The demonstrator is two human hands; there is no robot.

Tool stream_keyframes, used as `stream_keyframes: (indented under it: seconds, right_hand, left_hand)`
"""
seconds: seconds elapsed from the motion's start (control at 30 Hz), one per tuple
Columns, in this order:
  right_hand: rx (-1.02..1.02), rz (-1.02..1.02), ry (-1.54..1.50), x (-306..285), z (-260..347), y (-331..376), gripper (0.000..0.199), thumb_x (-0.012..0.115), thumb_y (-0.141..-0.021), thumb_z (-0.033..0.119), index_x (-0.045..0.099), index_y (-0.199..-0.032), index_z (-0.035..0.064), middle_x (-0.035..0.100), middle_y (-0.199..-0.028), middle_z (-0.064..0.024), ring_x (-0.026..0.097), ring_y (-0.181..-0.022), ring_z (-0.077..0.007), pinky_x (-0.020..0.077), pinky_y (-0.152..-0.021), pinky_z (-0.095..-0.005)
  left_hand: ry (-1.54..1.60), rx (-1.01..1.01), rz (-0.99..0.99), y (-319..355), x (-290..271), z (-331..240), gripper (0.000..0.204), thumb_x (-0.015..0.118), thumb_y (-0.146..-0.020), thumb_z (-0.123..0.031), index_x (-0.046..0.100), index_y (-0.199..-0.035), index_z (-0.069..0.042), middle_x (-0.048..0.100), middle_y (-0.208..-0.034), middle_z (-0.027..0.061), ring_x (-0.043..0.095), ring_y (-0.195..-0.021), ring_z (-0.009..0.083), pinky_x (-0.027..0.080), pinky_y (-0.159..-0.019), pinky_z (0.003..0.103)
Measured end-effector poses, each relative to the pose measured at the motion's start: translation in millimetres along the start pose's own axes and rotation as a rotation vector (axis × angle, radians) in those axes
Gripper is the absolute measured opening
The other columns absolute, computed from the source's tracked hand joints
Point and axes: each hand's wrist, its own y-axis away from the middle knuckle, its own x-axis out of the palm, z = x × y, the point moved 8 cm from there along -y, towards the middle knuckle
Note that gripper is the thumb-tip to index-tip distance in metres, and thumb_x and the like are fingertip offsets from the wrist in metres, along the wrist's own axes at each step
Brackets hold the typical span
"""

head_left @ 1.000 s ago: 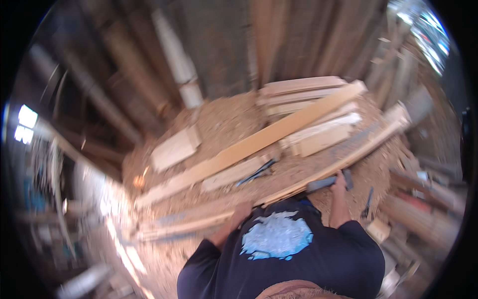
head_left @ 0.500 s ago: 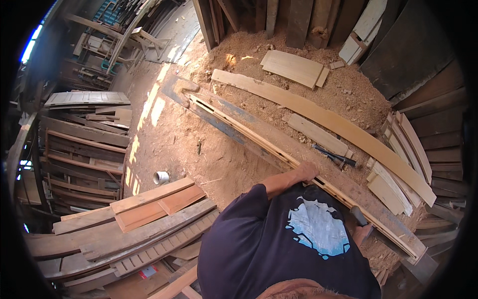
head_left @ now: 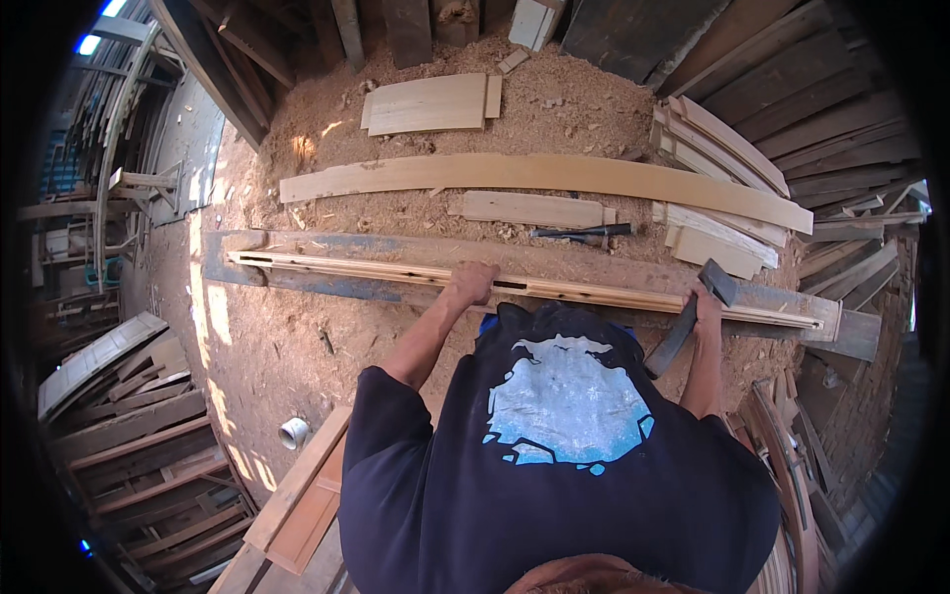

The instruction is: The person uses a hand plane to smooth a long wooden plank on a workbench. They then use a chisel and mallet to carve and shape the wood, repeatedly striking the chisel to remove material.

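A long, narrow wooden rail [head_left: 594, 291] with slots cut in its upper face lies across a wide, worn plank [head_left: 346, 243]. My left hand [head_left: 473, 282] is closed over the rail, just left of a dark slot. At the rail's right part, my right hand [head_left: 706, 305] is closed around a dark hammer-like tool [head_left: 673, 342], whose blocky grey head sticks up past the hand. The tool's long, dark part slants down toward my body; its exact kind is unclear. Beyond the rail, black-handled tools [head_left: 594, 231] lie near a short pale board [head_left: 534, 208].
A long curved board [head_left: 554, 173] and short boards [head_left: 430, 104] lie on sawdust at the far side. Wood pieces are stacked at the right [head_left: 727, 238] and lower left [head_left: 297, 495]. A white cup-like container [head_left: 293, 433] lies on the ground at left.
My view has turned, so the rail now runs nearly level across it. My right hand and the dark tool show more fully. My left hand still grips the rail.
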Motion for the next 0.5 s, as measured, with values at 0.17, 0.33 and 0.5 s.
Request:
stream_keyframes:
  seconds: [0.17, 0.33, 0.5]
  right_hand:
    - [0.011, 0.246, 0.358, 111.2, 34.6, -14.7, 0.028, 0.076, -0.089, 0.029, 0.066, -0.09, 0.002, 0.067, -0.071, -0.0091, 0.064, -0.055, -0.0174, 0.0538, -0.048, -0.0331]
    - [-0.094, 0.554, 0.711, 189.7, 24.0, -80.9, 0.024, 0.074, -0.086, 0.017, 0.066, -0.094, -0.0043, 0.069, -0.074, -0.0129, 0.066, -0.056, -0.0196, 0.0566, -0.054, -0.0344]
    - [-0.524, 0.486, 1.69, 212.9, 21.1, -127.7, 0.042, 0.074, -0.082, 0.03, 0.068, -0.104, -0.0049, 0.072, -0.104, -0.0227, 0.072, -0.099, -0.0327, 0.0577, -0.084, -0.0448]
  left_hand:
    - [-0.093, -0.14, -0.255, 33.3, -34.7, 16.0, 0.033, 0.074, -0.073, -0.021, 0.068, -0.104, -0.013, 0.073, -0.102, 0.0134, 0.068, -0.103, 0.0335, 0.048, -0.097, 0.047]
    - [-0.089, -0.122, -0.406, 37.7, -32.2, 21.9, 0.026, 0.076, -0.073, -0.023, 0.069, -0.097, -0.014, 0.071, -0.095, 0.0109, 0.066, -0.097, 0.0324, 0.048, -0.09, 0.048]
    - [-0.044, -0.203, -0.421, 40.6, -39.4, 15.8, 0.025, 0.07, -0.068, -0.011, 0.071, -0.092, -0.013, 0.071, -0.096, 0.0101, 0.066, -0.099, 0.032, 0.048, -0.088, 0.047]
